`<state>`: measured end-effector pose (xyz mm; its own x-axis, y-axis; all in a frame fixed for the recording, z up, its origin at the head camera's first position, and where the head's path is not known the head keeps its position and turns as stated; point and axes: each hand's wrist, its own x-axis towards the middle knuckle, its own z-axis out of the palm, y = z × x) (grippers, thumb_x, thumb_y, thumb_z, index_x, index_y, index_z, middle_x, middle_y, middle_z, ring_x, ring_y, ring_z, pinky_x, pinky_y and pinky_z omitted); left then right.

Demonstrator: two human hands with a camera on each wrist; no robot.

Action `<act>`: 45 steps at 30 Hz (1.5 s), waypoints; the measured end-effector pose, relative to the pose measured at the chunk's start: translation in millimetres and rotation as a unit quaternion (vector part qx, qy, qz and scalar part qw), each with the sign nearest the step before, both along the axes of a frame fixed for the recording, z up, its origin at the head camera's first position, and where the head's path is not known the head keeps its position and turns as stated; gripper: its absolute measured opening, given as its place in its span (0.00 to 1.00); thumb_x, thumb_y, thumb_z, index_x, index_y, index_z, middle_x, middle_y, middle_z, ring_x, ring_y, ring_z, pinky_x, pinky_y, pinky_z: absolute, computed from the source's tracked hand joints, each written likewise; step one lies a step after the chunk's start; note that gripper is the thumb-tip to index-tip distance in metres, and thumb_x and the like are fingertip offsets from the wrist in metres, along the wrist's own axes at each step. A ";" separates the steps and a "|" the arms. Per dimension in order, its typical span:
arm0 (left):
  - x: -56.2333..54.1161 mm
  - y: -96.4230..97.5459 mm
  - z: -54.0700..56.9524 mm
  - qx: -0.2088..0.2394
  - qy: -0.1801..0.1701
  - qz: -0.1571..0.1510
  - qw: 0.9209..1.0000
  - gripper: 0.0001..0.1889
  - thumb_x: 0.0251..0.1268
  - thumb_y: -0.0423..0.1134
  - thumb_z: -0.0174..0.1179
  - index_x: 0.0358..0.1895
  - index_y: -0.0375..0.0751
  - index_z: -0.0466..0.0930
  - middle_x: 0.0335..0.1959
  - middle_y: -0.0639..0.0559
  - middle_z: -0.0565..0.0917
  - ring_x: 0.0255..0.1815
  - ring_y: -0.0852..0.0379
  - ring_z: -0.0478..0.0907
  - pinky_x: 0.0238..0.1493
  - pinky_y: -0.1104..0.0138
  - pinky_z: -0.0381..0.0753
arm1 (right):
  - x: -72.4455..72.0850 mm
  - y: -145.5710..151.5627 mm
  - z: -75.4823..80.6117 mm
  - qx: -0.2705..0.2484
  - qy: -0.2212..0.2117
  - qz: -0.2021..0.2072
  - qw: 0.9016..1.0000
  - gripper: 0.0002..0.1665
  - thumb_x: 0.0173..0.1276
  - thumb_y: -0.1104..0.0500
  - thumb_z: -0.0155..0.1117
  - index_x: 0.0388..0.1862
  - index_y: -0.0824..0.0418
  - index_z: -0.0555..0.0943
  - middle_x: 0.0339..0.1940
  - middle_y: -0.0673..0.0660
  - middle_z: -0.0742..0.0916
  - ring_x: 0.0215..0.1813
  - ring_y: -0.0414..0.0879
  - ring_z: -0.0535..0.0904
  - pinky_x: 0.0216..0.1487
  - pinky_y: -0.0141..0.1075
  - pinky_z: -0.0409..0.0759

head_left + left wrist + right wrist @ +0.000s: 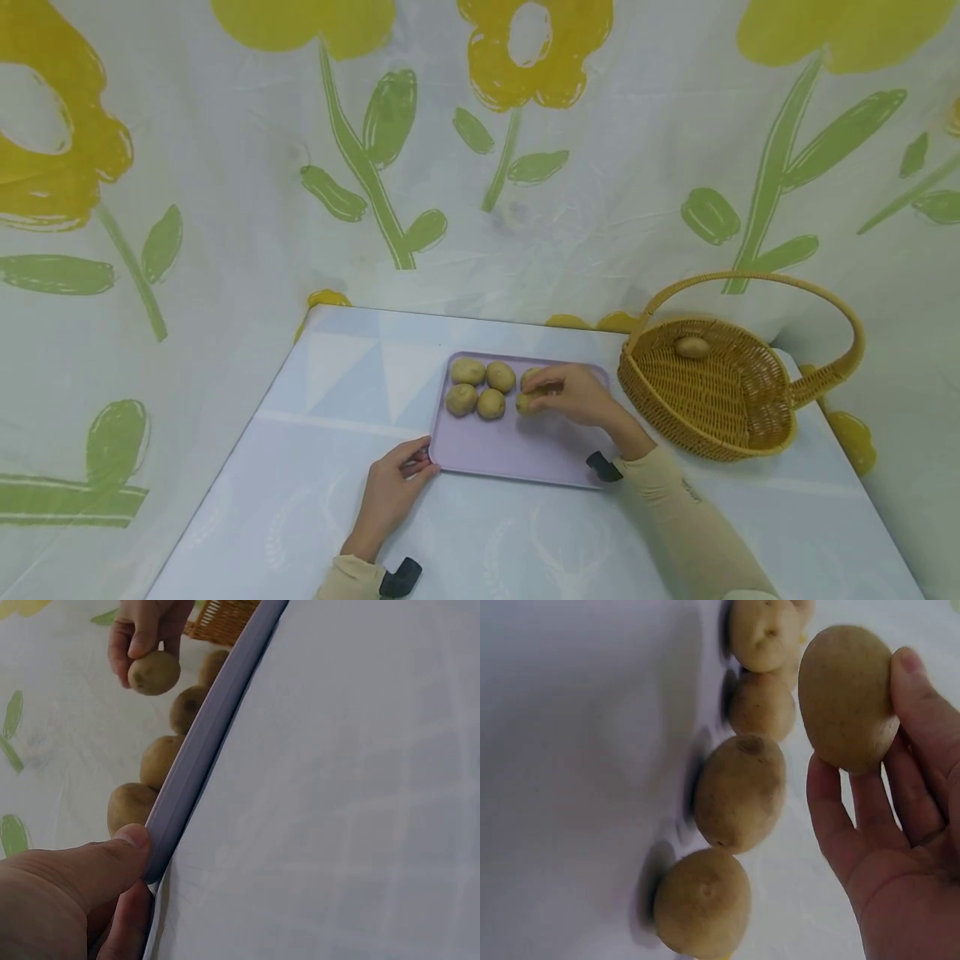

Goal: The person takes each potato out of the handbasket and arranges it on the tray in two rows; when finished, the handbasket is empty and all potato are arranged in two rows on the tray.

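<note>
A lilac tray [510, 450] holds several potatoes [491, 404] grouped toward its far side. At the tray's near-left corner, my left hand [393, 492] grips the rim, its thumb on top and fingers lower down, as the left wrist view shows. Over the right part of the tray, my right hand [573, 393] pinches one potato [847, 697] between thumb and fingertips. This potato [154, 673] is raised above the others in the left wrist view. In the head view the right fingers partly hide the potatoes beneath them.
A wicker basket [652, 400] with a tall arched handle stands right of the tray, close to the right forearm. Inside it lies one potato [692, 347]. The table [330, 408] has a pale patterned cover, and a flower-print cloth [600, 225] hangs behind it.
</note>
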<state>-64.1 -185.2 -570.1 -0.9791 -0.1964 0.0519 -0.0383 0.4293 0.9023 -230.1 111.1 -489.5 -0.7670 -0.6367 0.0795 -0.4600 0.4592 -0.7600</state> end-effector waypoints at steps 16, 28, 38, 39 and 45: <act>1.1 0.7 -0.3 -0.001 0.002 -0.004 1.000 0.24 0.56 0.27 0.74 0.59 0.36 0.84 0.44 0.47 0.87 0.48 0.50 0.86 0.53 0.77 0.90 | 6.5 -16.8 -14.0 0.065 0.065 -0.038 0.995 0.12 0.55 0.54 0.82 0.39 0.49 0.91 0.42 0.46 0.92 0.45 0.39 0.86 0.47 0.28 0.89; 1.7 0.5 1.5 -0.020 0.000 -0.010 1.000 0.23 0.58 0.29 0.73 0.59 0.36 0.83 0.45 0.47 0.87 0.49 0.49 0.86 0.53 0.75 0.90 | 13.0 -28.1 -15.8 0.151 0.144 -0.080 0.975 0.11 0.53 0.47 0.82 0.36 0.45 0.91 0.39 0.43 0.91 0.45 0.41 0.87 0.53 0.46 0.77; 2.4 0.3 0.0 -0.022 -0.008 -0.012 1.000 0.24 0.58 0.29 0.73 0.59 0.36 0.83 0.47 0.46 0.87 0.50 0.49 0.86 0.54 0.75 0.90 | 13.1 -27.1 -15.8 0.161 0.127 -0.068 0.976 0.10 0.57 0.48 0.80 0.38 0.45 0.90 0.39 0.41 0.89 0.46 0.40 0.86 0.51 0.40 0.76; 2.4 0.3 0.1 -0.022 -0.008 -0.012 1.000 0.24 0.58 0.29 0.73 0.59 0.36 0.83 0.47 0.46 0.87 0.50 0.49 0.86 0.54 0.75 0.90 | 12.8 -26.7 -16.4 0.159 0.129 -0.064 0.977 0.10 0.57 0.48 0.80 0.38 0.45 0.90 0.39 0.41 0.89 0.46 0.40 0.86 0.51 0.40 0.77; 1.4 -0.7 1.1 -0.016 0.000 -0.009 1.000 0.23 0.58 0.29 0.73 0.59 0.36 0.83 0.47 0.47 0.87 0.50 0.49 0.86 0.54 0.75 0.90 | 12.2 -25.1 -16.1 0.141 0.145 -0.057 0.978 0.10 0.57 0.49 0.80 0.38 0.45 0.90 0.39 0.41 0.89 0.44 0.40 0.86 0.51 0.41 0.78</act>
